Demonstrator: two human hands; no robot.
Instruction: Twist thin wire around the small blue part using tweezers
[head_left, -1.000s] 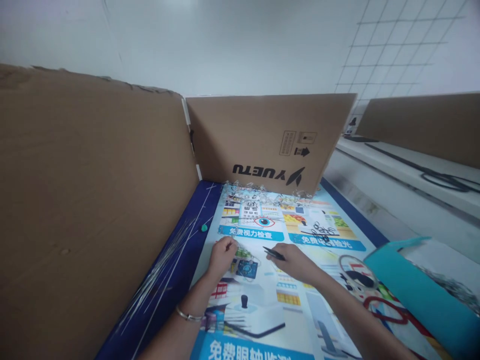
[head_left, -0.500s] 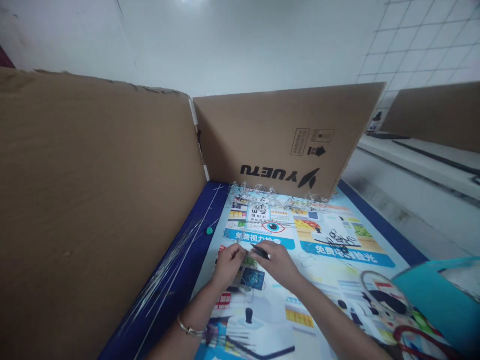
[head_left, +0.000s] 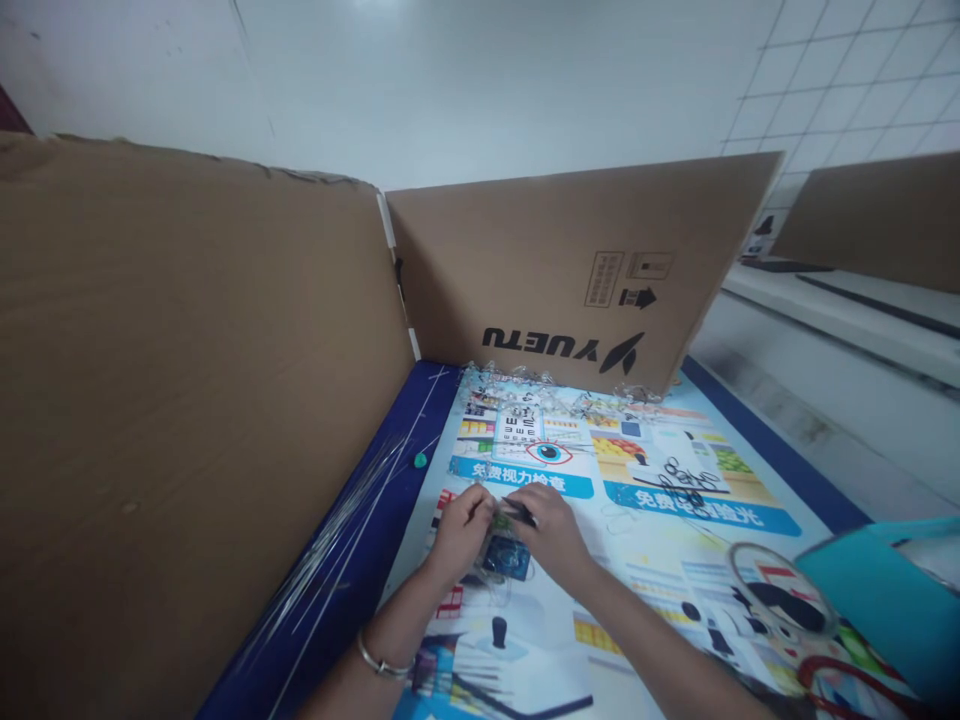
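My left hand [head_left: 461, 530], with a silver bangle on its wrist, is closed in a pinch over the printed sheet. What its fingertips hold is too small to make out. Close beside it, my right hand [head_left: 551, 530] is wrapped round a small dark tool [head_left: 519, 512] whose tip points toward the left fingertips. The tool's kind is unclear, as the fingers cover much of it. Thin clear loops lie below the hands on a dark blue printed square [head_left: 507, 557]. Silvery wires [head_left: 330, 550] lie in a bundle on the blue strip to the left.
Tall cardboard panels stand at the left [head_left: 187, 400] and back [head_left: 540, 260]. Clear wire pieces [head_left: 585, 404] line the back panel's foot. Black loops [head_left: 686, 480] lie to the right, near a turquoise bag [head_left: 885, 590]. A small green lump [head_left: 420, 460] sits on the blue strip.
The tool in my right hand has tilted slightly, its tip now closer to my left fingertips. Both hands stay in nearly the same place. The view has shifted a little.
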